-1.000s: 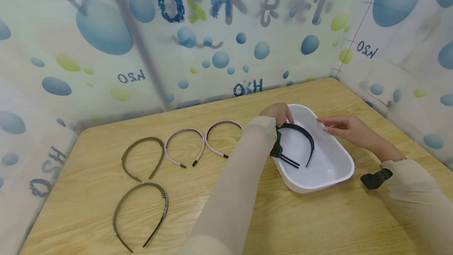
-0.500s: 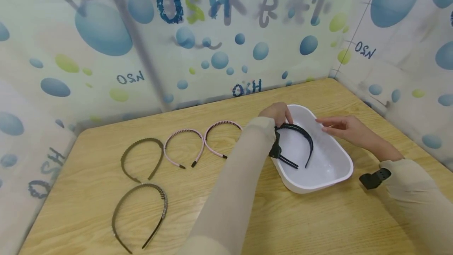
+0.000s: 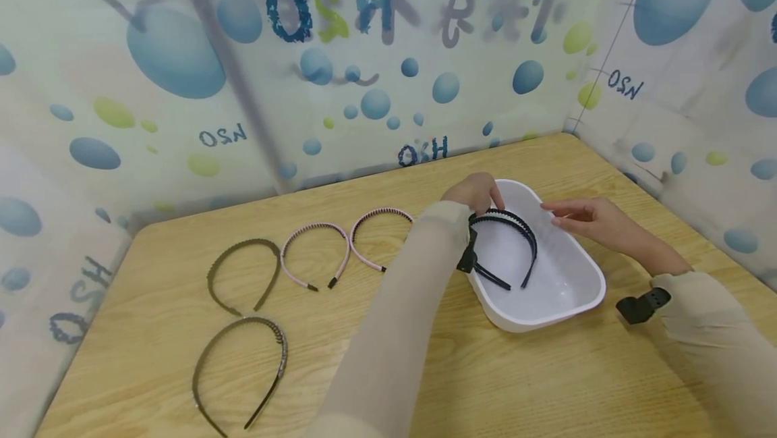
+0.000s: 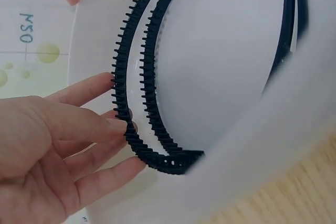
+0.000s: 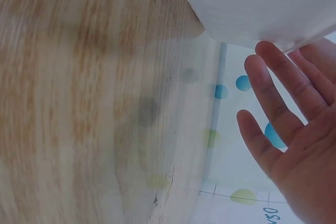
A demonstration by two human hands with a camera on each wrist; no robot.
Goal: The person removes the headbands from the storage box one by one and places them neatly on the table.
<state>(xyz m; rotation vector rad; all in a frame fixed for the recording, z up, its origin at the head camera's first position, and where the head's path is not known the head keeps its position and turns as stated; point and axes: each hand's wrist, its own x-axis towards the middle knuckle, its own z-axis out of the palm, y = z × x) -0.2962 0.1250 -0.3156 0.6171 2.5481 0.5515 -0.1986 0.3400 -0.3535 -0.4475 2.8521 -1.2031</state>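
Two black toothed headbands lie inside a white plastic tub (image 3: 561, 320), side by side and close together. My left hand (image 3: 472, 193) reaches over the tub's left rim. In the left wrist view, its thumb and fingers pinch the outer black headband (image 4: 120, 61) near the curve. The inner black headband (image 4: 148, 77) sits apart from the fingers, with a narrow gap between the two bands. My right hand (image 3: 597, 221) is at the tub's right rim, fingers extended; the right wrist view shows fingertips (image 5: 266, 51) against the outer wall.
Two pink headbands (image 3: 315, 225) (image 3: 382, 211) lie on the wooden table (image 3: 534, 384) left of the tub. Farther left are a dark toothed headband (image 3: 210, 276) and a dark decorated headband (image 3: 195, 374). A bubble-patterned wall covering (image 3: 376, 80) stands behind the table.
The pinched black headband has shifted slightly up and away from the other, so a gap shows between them. The right hand stays at the rim.
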